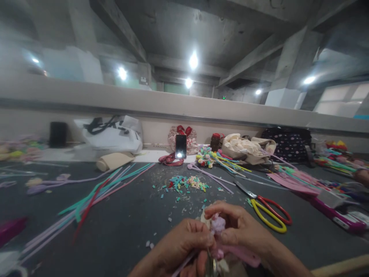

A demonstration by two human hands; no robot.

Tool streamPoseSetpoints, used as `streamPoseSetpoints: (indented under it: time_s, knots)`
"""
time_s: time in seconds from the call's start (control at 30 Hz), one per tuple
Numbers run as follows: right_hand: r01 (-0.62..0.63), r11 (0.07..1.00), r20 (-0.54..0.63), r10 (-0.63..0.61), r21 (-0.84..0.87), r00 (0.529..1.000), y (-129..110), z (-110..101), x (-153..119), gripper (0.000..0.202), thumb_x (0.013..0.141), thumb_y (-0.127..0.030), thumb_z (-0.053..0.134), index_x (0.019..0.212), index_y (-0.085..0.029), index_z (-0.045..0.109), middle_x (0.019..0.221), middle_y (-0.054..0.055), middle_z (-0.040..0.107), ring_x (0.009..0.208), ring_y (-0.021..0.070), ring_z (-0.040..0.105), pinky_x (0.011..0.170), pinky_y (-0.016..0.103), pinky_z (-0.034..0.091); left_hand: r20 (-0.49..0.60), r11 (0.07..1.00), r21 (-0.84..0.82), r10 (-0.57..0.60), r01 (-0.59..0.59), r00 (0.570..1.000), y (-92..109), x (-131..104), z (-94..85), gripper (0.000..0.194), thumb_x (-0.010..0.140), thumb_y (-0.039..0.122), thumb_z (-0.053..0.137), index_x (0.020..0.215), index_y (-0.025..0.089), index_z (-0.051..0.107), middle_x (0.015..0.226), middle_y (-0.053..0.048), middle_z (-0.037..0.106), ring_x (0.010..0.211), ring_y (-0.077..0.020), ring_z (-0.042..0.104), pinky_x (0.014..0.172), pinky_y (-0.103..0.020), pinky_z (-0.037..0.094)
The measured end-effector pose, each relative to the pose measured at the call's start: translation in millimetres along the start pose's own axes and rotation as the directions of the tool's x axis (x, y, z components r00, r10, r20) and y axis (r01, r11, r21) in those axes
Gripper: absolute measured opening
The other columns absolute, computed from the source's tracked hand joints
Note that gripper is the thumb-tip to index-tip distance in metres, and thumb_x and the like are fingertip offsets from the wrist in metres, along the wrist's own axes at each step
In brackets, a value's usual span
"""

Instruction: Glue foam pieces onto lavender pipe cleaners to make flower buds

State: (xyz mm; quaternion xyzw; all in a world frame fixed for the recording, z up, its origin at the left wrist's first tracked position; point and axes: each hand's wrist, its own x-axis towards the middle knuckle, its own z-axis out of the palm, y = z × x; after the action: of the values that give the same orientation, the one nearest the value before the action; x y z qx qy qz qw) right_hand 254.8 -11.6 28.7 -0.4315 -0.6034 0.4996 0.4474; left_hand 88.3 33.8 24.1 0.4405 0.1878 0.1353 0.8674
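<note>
Close together at the bottom middle, my left hand (pixel 188 236) and my right hand (pixel 243 227) both have bent fingers around a small lilac fluffy piece (pixel 218 224). My left thumb and forefinger pinch at its near side, and a thin lilac stem (pixel 184 263) runs down from under that hand. My right thumb and fingers hold the lilac piece from the other side. Below the right hand shows a pink strip (pixel 240 254). A shiny metal part (pixel 211 265) sits between the hands at the lower edge; its kind is hidden.
Scissors (pixel 266 209) with red and yellow handles lie to the right. Ahead are small coloured cut bits (pixel 186 184) and a phone (pixel 181 146). Long coloured stems (pixel 95 196) spread to the left. A cream cloth bag (pixel 245 148) and a purple tool (pixel 334 215) are on the right.
</note>
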Motion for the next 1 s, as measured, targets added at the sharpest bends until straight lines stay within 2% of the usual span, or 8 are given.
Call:
streamPoseSetpoints:
  time_s: [0.17, 0.27, 0.53, 0.63, 0.7, 0.83, 0.9, 1.0]
  knots:
    - [-0.025, 0.999, -0.013, 0.026, 0.041, 1.000, 6, 5, 2, 0.024, 0.062, -0.023, 0.069, 0.084, -0.018, 0.064, 0.083, 0.001, 0.054, 0.063, 0.0130, 0.054, 0.053, 0.025, 0.045, 0.064, 0.993, 0.118, -0.023, 0.015, 0.998, -2, 3, -8.7, 0.034, 0.065, 0.035, 0.056, 0.044, 0.008, 0.058, 0.034, -0.002, 0.056, 0.020, -0.0060, 0.042, 0.020, -0.013, 0.023]
    - [-0.013, 0.997, -0.024, 0.015, 0.081, 1.000, 7, 7, 4, 0.016, 0.064, -0.020, 0.067, 0.079, -0.017, 0.064, 0.079, 0.001, 0.054, 0.056, 0.0109, 0.055, 0.050, 0.025, 0.046, 0.064, 0.987, 0.160, -0.040, 0.029, 0.997, -1, 4, -11.1, 0.034, 0.067, 0.038, 0.055, 0.053, 0.008, 0.062, 0.034, 0.000, 0.055, 0.020, -0.0057, 0.041, 0.020, -0.014, 0.026]
    - [-0.048, 0.967, 0.013, 0.046, 0.250, 0.999, 19, 13, 4, 0.011, 0.071, -0.017, 0.060, 0.083, -0.017, 0.059, 0.056, -0.001, 0.059, 0.043, 0.0106, 0.054, 0.048, 0.029, 0.047, 0.061, 0.987, 0.159, -0.031, 0.021, 0.998, 0, 4, -7.5, 0.035, 0.066, 0.039, 0.056, 0.070, 0.005, 0.064, 0.037, 0.000, 0.056, 0.022, -0.0055, 0.042, 0.021, -0.013, 0.024]
    - [-0.054, 0.960, 0.002, 0.055, 0.275, 0.998, 19, 12, 4, 0.013, 0.071, -0.020, 0.060, 0.084, -0.018, 0.060, 0.063, 0.000, 0.060, 0.044, 0.0108, 0.054, 0.046, 0.029, 0.047, 0.063, 0.988, 0.155, -0.024, 0.014, 0.998, -2, 5, -9.3, 0.035, 0.066, 0.039, 0.056, 0.063, 0.005, 0.062, 0.036, -0.001, 0.055, 0.020, -0.0055, 0.040, 0.020, -0.013, 0.023]
    - [-0.041, 0.970, -0.033, 0.051, 0.239, 0.998, 16, 8, 5, 0.019, 0.071, -0.022, 0.059, 0.089, -0.019, 0.061, 0.074, 0.002, 0.061, 0.050, 0.0122, 0.056, 0.048, 0.028, 0.047, 0.051, 0.990, 0.138, -0.011, 0.003, 0.999, -3, 6, -10.2, 0.032, 0.065, 0.037, 0.057, 0.058, 0.006, 0.061, 0.035, -0.001, 0.055, 0.018, -0.0045, 0.037, 0.020, -0.013, 0.021]
    - [0.026, 0.998, -0.138, -0.020, 0.049, 0.990, 6, -7, 8, 0.026, 0.074, -0.026, 0.054, 0.097, -0.019, 0.063, 0.087, 0.004, 0.062, 0.074, 0.0160, 0.056, 0.064, 0.026, 0.044, 0.010, 0.995, 0.093, -0.035, 0.034, 0.999, -3, 7, -12.1, 0.025, 0.064, 0.034, 0.057, 0.066, 0.009, 0.059, 0.036, -0.002, 0.058, 0.018, -0.0032, 0.035, 0.021, -0.010, 0.017]
    - [0.016, 1.000, -0.107, -0.017, -0.003, 0.994, 4, -13, 8, 0.027, 0.071, -0.027, 0.056, 0.096, -0.020, 0.063, 0.087, 0.003, 0.062, 0.076, 0.0162, 0.054, 0.066, 0.026, 0.042, 0.016, 0.995, 0.093, -0.045, 0.043, 0.999, -3, 7, -13.8, 0.024, 0.065, 0.033, 0.056, 0.068, 0.009, 0.060, 0.036, -0.002, 0.059, 0.017, -0.0038, 0.036, 0.021, -0.011, 0.017]
    - [-0.001, 1.000, 0.000, 0.001, -0.028, 1.000, 4, -15, 6, 0.034, 0.060, -0.024, 0.066, 0.093, -0.020, 0.064, 0.088, 0.002, 0.059, 0.073, 0.0157, 0.052, 0.064, 0.025, 0.040, 0.035, 0.993, 0.115, -0.042, 0.038, 0.998, -4, 6, -16.2, 0.027, 0.066, 0.034, 0.055, 0.068, 0.008, 0.060, 0.038, -0.003, 0.060, 0.020, -0.0067, 0.042, 0.020, -0.012, 0.022]
